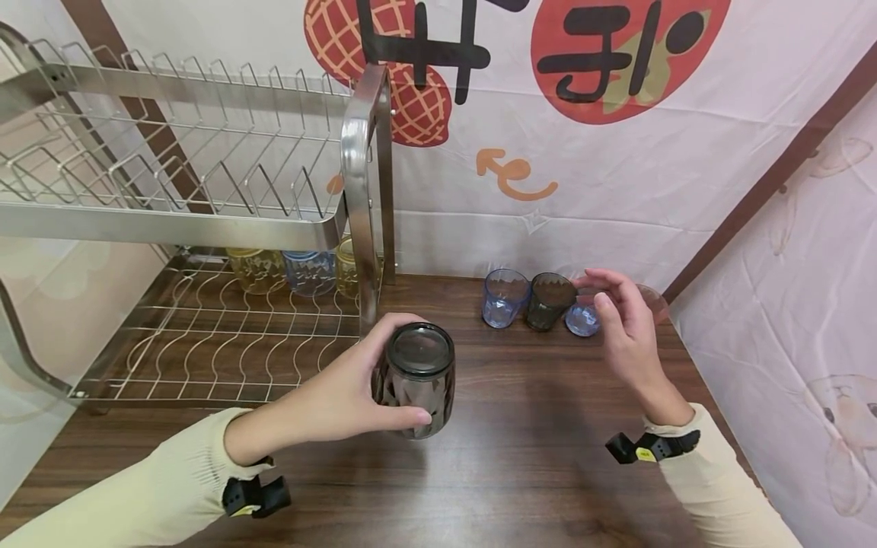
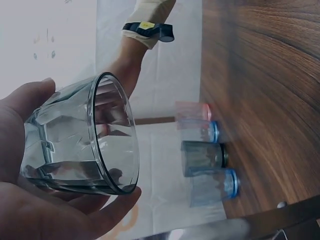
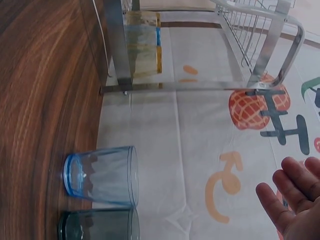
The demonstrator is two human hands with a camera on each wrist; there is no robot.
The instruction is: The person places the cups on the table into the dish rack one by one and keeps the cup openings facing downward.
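My left hand (image 1: 356,388) grips a dark grey faceted glass (image 1: 419,388) around its side, above the table to the right of the rack. The glass is upside down, base up; its rim faces the table side in the left wrist view. My right hand (image 1: 626,335) holds nothing, fingers loosely bent, and overlaps the right end of a row of glasses at the back. That row has a blue glass (image 1: 505,299), a dark grey glass (image 1: 550,302), another blue glass (image 1: 582,318) and a pink glass (image 1: 654,302) partly hidden behind the hand.
A two-tier metal dish rack (image 1: 263,230) stands at the left. Toward the back of its lower tier are a yellow glass (image 1: 256,270), a blue glass (image 1: 310,272) and another yellow glass (image 1: 347,270). A printed cloth (image 1: 466,243) hangs behind the wooden table (image 1: 507,441).
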